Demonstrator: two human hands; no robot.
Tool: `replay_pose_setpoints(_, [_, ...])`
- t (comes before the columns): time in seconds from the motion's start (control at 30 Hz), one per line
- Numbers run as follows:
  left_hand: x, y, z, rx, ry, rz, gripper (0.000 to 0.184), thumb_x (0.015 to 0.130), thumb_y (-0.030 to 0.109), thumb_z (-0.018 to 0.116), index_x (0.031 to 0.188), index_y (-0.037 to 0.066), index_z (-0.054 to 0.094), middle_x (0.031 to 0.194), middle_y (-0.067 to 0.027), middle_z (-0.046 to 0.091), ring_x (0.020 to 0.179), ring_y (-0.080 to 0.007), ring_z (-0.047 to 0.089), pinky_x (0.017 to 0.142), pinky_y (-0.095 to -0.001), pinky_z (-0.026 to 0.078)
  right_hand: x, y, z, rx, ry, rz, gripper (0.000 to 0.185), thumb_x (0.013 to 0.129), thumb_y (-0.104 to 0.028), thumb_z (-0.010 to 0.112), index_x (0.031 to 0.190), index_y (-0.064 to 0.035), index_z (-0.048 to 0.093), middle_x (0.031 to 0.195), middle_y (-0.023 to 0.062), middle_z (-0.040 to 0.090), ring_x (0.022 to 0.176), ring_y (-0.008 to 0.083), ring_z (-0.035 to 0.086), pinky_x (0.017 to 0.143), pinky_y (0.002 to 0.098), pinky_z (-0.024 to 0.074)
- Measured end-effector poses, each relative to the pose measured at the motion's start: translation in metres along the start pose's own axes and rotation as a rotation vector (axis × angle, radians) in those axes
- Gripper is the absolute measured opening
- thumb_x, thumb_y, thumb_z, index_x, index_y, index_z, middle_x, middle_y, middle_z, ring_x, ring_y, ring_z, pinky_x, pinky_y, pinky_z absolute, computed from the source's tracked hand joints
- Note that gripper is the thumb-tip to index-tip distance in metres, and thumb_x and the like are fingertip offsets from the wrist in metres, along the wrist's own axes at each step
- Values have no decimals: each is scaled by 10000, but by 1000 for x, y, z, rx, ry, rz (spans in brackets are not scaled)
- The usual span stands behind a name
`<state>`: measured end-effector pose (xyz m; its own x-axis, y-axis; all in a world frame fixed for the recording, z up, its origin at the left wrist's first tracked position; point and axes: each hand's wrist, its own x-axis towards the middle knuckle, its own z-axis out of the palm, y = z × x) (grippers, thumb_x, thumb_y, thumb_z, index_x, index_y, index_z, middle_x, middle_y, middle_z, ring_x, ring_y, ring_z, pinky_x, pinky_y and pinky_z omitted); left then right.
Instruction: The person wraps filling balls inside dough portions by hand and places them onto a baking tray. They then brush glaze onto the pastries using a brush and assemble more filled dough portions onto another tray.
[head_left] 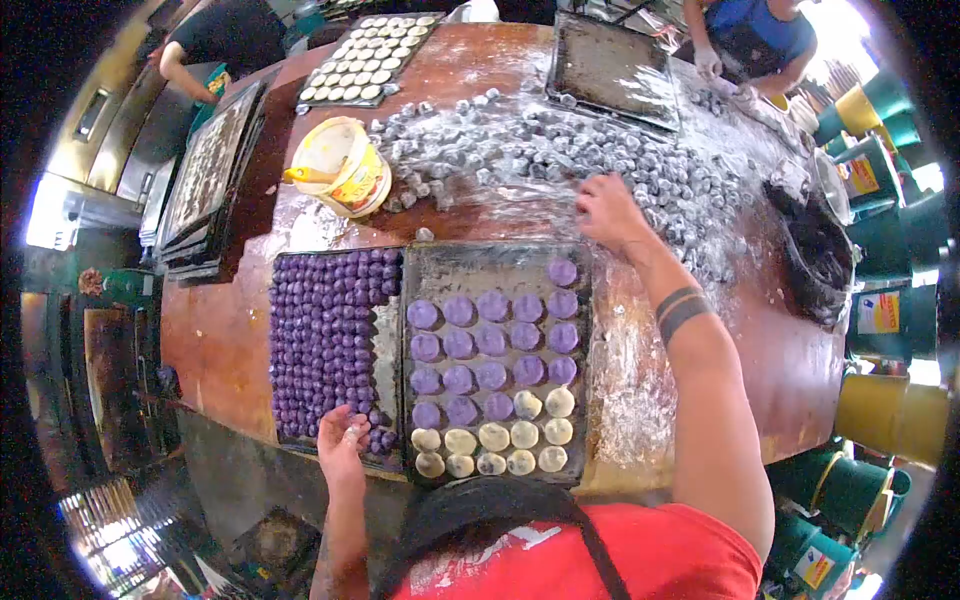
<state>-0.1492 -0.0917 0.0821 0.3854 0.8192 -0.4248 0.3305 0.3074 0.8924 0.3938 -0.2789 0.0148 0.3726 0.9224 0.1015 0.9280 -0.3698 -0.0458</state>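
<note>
My left hand (342, 436) is over the near right corner of a tray of small purple dough balls (325, 335). Its fingers are curled in, and whatever they may hold is too small to make out. My right hand (608, 208) reaches to the near edge of a wide spread of floured dark balls (640, 160). The fingers bend downward, and their grip is hidden. Between my arms lies a dark tray (470, 268) with rows of flattened purple dough rounds (491, 341) and, nearer me, pale cream rounds (493, 436).
A white bucket (338, 160) with a yellow-handled tool stands behind the ball tray. Stacked trays (205, 180) are at left, a tray of pale rounds (370, 60) and a dark tray (612, 72) at the back. Two other people (750, 45) work across the floury table.
</note>
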Motion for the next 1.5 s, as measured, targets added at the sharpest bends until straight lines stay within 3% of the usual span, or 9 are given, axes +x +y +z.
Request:
replay_pose_setpoints(0.4, [10,6,54,190,-376,75,246,925,-30,576,1169,-7,555,1016,-74,636,974,-163,608,904,-309,483,-173,-27,-65,350,-13,513,333,754,-121,710,1085,-103,672,1241,123,563,1130,334,555,1006,399,455])
replay_pose_setpoints(0.57, [5,-10,53,279,-378,123,176,915,-16,584,1089,0,607,1036,-65,632,922,-161,622,841,-310,497,-225,119,12,-119,406,991,420,806,-221,693,1192,-67,634,1139,207,636,1082,389,592,961,448,467])
replay_pose_setpoints(0.63, [2,-6,44,543,-288,318,155,879,-3,618,1034,9,620,969,-77,642,874,-187,626,791,-323,498,-260,171,79,123,343,874,370,823,-216,661,1160,-62,651,1114,215,649,1095,396,584,944,479,460])
replay_pose_setpoints(0.93, [78,-18,11,1005,72,588,177,775,116,699,907,31,619,869,-144,660,834,-332,652,744,-443,518,-300,-39,19,341,279,993,407,829,-110,633,1232,-53,617,1105,199,647,1005,337,626,877,424,500])
replay_pose_setpoints(1.1, [86,-8,24,1452,46,556,238,770,241,718,867,37,644,880,-159,668,865,-344,660,747,-468,528,-372,-68,19,584,841,950,184,909,-119,600,1073,-40,628,874,52,654,765,122,604,699,248,495])
replay_pose_setpoints(1.3, [89,1,27,1005,42,933,145,726,93,691,841,25,634,843,-144,651,809,-322,644,723,-432,522,-310,-172,22,1811,875,1003,159,960,-191,555,815,-133,581,705,-60,548,564,49,471,496,234,415])
replay_pose_setpoints(1.37, [58,23,46,612,6,965,157,720,36,695,866,15,641,860,-132,652,784,-286,640,730,-404,524,-242,-236,-28,1548,505,880,69,929,-148,590,929,-81,603,822,-16,590,735,89,526,669,266,447])
replay_pose_setpoints(1.43, [45,23,71,-110,-379,279,217,792,-65,647,996,10,640,987,-100,660,815,-172,638,785,-303,536,-180,-294,-98,1154,253,640,164,898,-105,625,1042,-28,625,939,27,632,907,129,581,842,298,478])
replay_pose_setpoints(1.5, [14,44,86,-314,-515,23,279,827,-69,616,1098,-3,614,983,-95,660,837,-179,651,817,-292,549,-144,-327,-124,1041,323,414,217,859,-90,693,1055,-27,624,989,52,663,929,141,616,863,303,491])
